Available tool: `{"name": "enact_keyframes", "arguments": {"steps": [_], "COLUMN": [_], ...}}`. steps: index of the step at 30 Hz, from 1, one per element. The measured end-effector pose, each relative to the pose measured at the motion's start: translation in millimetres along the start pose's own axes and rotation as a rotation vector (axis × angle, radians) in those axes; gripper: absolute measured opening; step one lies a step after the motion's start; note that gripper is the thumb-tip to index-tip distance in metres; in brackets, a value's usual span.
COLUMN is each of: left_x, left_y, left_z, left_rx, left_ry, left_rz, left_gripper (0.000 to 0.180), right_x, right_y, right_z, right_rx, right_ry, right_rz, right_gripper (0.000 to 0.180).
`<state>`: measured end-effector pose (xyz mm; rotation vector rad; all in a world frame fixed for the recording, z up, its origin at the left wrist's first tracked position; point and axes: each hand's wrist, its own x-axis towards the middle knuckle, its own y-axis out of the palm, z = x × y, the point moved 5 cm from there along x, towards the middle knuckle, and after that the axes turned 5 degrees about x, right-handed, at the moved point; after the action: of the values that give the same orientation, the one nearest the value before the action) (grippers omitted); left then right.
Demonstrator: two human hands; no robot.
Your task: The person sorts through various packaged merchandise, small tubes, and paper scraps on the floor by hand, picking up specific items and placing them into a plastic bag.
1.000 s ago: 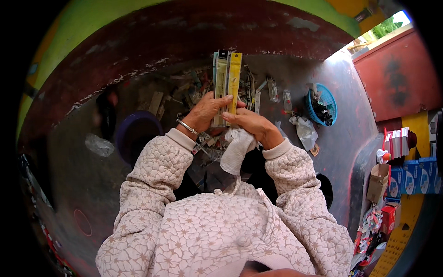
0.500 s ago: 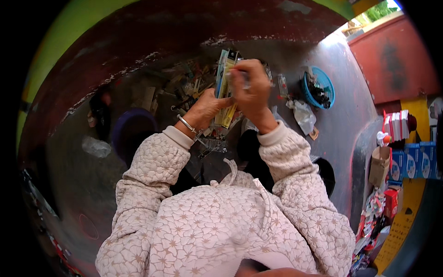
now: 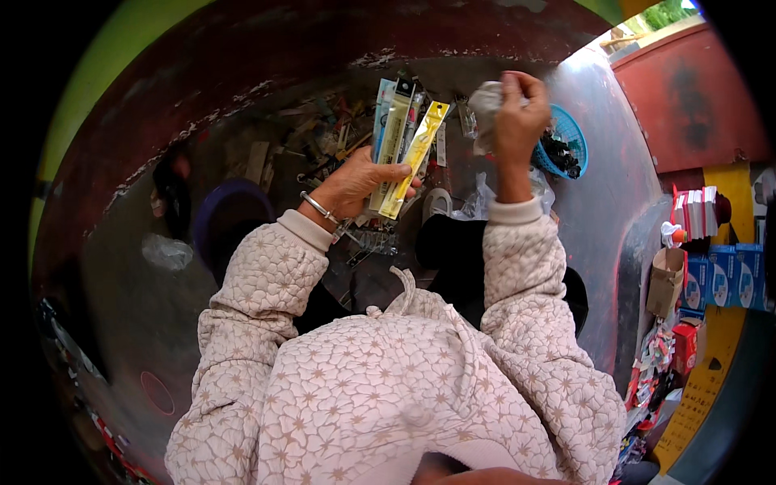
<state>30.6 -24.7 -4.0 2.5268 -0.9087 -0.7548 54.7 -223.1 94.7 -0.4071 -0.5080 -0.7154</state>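
My left hand is closed around a fan of slim, flat packets. The front one is a bright yellow packet; behind it are a paler yellow packet and a light blue packet. My thumb presses across their lower part. Up and to the right, my right hand pinches a crumpled greyish-white cloth or wrapper; its exact kind is unclear. That hand is apart from the packets and is near a blue basket with dark items inside.
A heap of mixed small packages lies on the floor beyond my left hand. Left of my knees is a purple basin, with a clear plastic bag beside it. Blue boxes and a brown paper bag stand at the right.
My right hand has moved from over the packets out to the right, and the crumpled whitish piece now shows in it. The packets in my left hand are spread wider, the bright yellow one tilted rightward.
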Motion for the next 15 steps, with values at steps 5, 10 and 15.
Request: {"name": "enact_keyframes", "arguments": {"steps": [5, 10, 15], "left_x": [2.5, -3.6, 0.7], "left_y": [1.0, 7.1, -6.2], "left_z": [4.6, 4.8, -0.2], "left_rx": [0.163, 0.181, -0.008], "left_ry": [0.034, 0.003, 0.03], "left_rz": [0.043, 0.126, -0.002], "left_gripper": [0.04, 0.035, 0.035], "right_x": [-82.4, -24.7, 6.2], "right_y": [70.2, 45.6, -10.8], "right_z": [39.6, 9.0, -27.4], "right_rx": [0.135, -0.179, -0.181], "right_ry": [-0.544, -0.489, -0.01], "right_rz": [0.539, 0.248, -0.01], "right_gripper": [0.018, 0.013, 0.017]}}
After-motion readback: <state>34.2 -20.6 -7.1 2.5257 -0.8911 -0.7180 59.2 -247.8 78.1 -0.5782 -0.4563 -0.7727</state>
